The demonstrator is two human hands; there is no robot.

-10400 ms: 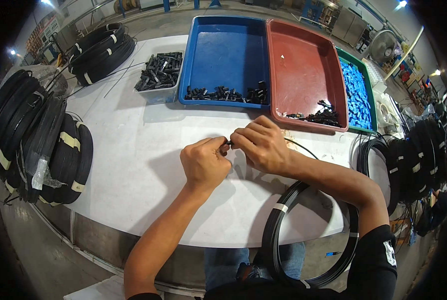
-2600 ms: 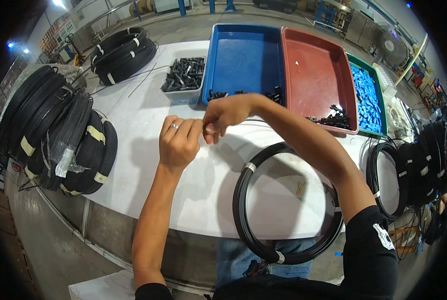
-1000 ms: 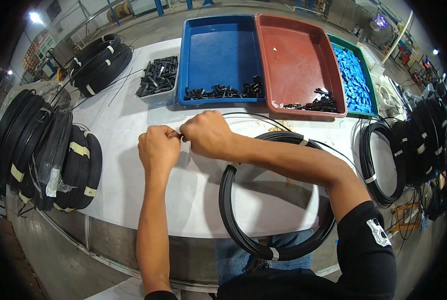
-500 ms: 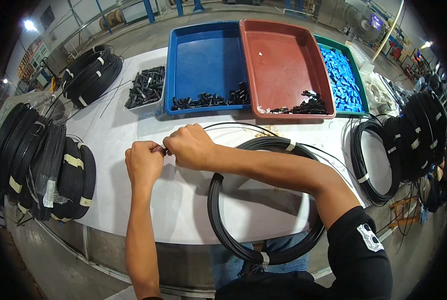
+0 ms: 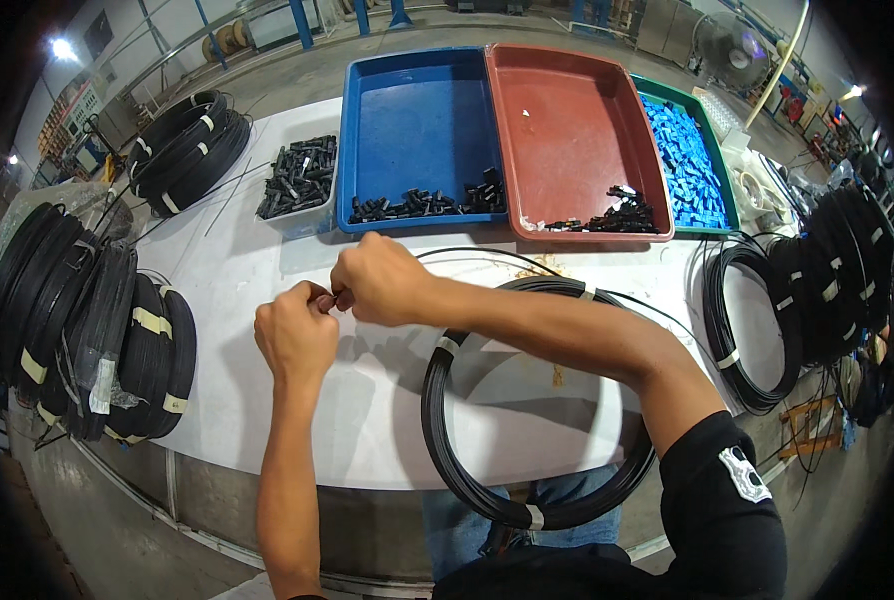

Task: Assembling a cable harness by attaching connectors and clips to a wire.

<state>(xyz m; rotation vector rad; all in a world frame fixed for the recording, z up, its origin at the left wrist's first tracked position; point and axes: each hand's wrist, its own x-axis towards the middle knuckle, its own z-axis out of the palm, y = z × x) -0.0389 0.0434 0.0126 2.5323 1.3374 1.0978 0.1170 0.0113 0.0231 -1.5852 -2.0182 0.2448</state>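
Observation:
My right hand (image 5: 382,280) is closed with its fingertips together, gripping a thin black cable that leaves its far side. From there the cable (image 5: 487,252) arcs right toward a coil of black cable (image 5: 432,425). My left hand (image 5: 295,328) is pinched shut against the right fingertips; what lies between its fingers is hidden. The coil is bound with pale tape, rests partly on the white table (image 5: 217,400), and its near side overhangs the edge above my lap. My right forearm crosses over the coil.
Beyond my hands stand a clear box (image 5: 297,222) of black parts, a blue tray (image 5: 417,110) and a red tray (image 5: 577,130) with small black pieces, and a green tray (image 5: 732,205) of blue pieces. Cable coils (image 5: 172,350) crowd the left; more coils (image 5: 752,330) stand right.
My hands remain pinched together, with the right one slightly higher and the left turned a little. A tape band on the coil's left side now shows. The whole view has shifted slightly.

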